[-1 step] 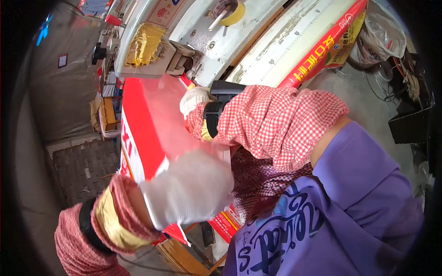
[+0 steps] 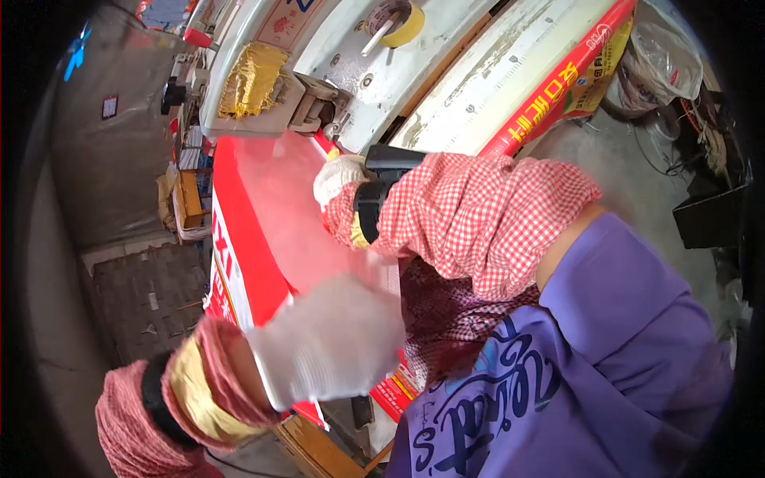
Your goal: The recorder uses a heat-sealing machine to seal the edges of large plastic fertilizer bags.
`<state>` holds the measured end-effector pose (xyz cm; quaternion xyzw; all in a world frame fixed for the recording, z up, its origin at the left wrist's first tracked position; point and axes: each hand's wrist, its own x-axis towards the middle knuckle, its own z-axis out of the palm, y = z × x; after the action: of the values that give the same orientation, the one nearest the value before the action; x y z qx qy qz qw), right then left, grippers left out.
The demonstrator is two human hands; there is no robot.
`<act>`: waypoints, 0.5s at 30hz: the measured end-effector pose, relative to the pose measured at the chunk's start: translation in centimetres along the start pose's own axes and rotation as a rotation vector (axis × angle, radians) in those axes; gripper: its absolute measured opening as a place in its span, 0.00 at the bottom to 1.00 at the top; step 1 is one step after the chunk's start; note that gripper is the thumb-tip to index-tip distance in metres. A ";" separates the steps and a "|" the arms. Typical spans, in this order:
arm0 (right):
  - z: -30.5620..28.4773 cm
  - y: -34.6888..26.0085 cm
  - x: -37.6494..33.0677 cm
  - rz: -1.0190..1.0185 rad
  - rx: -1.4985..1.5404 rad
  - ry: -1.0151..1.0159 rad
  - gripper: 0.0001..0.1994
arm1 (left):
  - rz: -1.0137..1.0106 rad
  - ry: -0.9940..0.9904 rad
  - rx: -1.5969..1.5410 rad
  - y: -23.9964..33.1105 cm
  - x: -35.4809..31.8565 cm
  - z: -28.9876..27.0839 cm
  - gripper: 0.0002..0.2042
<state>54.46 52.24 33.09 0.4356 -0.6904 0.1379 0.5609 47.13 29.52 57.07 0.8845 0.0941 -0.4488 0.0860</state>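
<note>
A red and white printed bag (image 2: 249, 227) with a pinkish translucent layer lies under the head of a sewing machine (image 2: 239, 119). My right hand (image 2: 339, 177), in a white knit glove, curls at the bag's right edge, close below the machine's metal foot (image 2: 333, 126). Lower down, my left hand (image 2: 339, 338) rests over the bag's near part, also in a white glove. Motion blurs it, and its fingers are turned away and hidden. Checked red sleeves cover both forearms, with dark bands round them.
A yellow tape roll (image 2: 401, 24) with a white stick sits on the machine bed. To the right, a red and yellow printed sack (image 2: 550, 92) hangs along a worn white table (image 2: 470, 76). A clear plastic bag (image 2: 657, 60) and a black box (image 2: 712, 215) lie beyond.
The bag has shifted slightly, and more of its printed white side shows at the left. My left hand and forearm have moved a little lower; my right hand has barely moved.
</note>
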 end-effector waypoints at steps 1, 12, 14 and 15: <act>-0.1 0.1 0.0 -0.007 -0.003 -0.004 0.11 | 0.181 0.079 0.072 -0.1 -0.2 0.1 0.06; -0.7 -0.4 0.9 -0.039 -0.002 -0.021 0.09 | 0.419 0.305 0.145 -0.7 2.0 0.5 0.07; -0.8 -0.8 1.8 -0.040 0.000 -0.016 0.09 | 0.361 0.295 0.222 -1.8 2.0 -0.1 0.07; -0.7 -1.0 2.3 -0.040 0.002 -0.011 0.09 | 0.332 0.289 0.257 -2.6 2.0 -0.4 0.06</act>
<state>55.71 51.10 35.08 0.4506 -0.6846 0.1250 0.5592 47.98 32.32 55.47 0.9465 -0.0988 -0.3057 0.0309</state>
